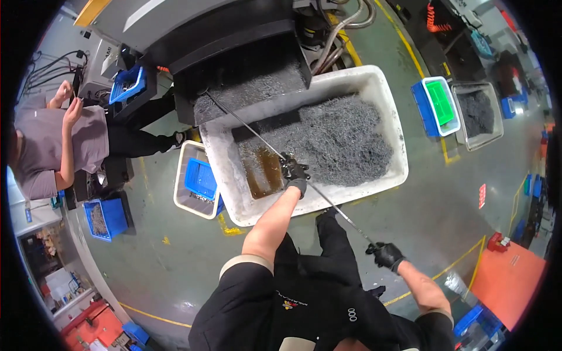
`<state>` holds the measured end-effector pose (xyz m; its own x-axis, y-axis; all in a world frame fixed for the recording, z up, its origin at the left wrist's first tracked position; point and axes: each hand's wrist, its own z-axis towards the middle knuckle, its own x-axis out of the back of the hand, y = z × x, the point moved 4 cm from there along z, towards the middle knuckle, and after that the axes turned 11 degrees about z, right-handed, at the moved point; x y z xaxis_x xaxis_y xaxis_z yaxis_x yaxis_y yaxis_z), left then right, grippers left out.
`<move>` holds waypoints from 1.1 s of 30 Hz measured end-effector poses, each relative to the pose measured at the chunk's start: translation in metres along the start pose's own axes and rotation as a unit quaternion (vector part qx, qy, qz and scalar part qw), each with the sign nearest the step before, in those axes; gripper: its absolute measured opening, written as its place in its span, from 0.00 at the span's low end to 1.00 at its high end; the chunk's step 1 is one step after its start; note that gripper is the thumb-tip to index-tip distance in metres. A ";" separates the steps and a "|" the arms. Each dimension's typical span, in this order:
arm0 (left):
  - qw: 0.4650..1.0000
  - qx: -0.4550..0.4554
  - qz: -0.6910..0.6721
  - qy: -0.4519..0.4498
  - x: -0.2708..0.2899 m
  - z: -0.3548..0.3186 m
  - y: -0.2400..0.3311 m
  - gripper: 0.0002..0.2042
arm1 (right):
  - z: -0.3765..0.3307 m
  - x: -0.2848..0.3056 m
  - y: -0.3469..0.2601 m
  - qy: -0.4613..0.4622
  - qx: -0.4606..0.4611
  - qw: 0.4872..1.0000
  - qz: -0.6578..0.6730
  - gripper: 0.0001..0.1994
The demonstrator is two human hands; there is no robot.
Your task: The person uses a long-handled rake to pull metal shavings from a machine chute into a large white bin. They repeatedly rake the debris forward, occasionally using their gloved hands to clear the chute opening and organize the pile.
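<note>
Head view: both gloved hands, left hand [294, 172] and right hand [386, 255], apparently grip the rod [257, 137].

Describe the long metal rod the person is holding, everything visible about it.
The rod is thin, straight, dark grey and looks like metal. It runs diagonally from the machine's chute, over the white tub of grey shavings and brown liquid, down to the person. The gloved left hand grips its middle; the gloved right hand grips its near end. Its far tip is too small to make out.

Two gloved hands [295, 174], one rod [263, 143]
</note>
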<state>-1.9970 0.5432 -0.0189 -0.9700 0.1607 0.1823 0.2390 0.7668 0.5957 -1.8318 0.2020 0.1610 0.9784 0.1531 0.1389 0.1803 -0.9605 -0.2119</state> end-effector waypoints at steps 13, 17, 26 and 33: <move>0.972 -0.078 0.033 0.221 -0.026 0.100 -0.066 0.18 | 0.069 0.175 -0.040 -0.073 0.062 0.994 -0.050 0.13; 0.996 -0.003 -0.056 0.072 -0.162 0.014 -0.072 0.14 | 0.060 0.241 0.088 0.010 0.121 0.981 -0.153 0.12; 0.983 -0.123 0.080 0.112 -0.092 0.069 0.042 0.14 | 0.159 0.108 -0.065 -0.021 0.214 0.975 -0.052 0.12; 0.959 0.002 0.229 0.166 -0.050 0.111 -0.027 0.20 | 0.100 0.082 -0.044 -0.040 0.215 0.973 -0.069 0.16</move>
<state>-1.9598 0.5829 -0.1309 -0.6954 0.2746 0.6640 0.6359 0.6656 0.3907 -1.7491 0.2806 0.0849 0.9434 0.3081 0.1226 0.3195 -0.7461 -0.5842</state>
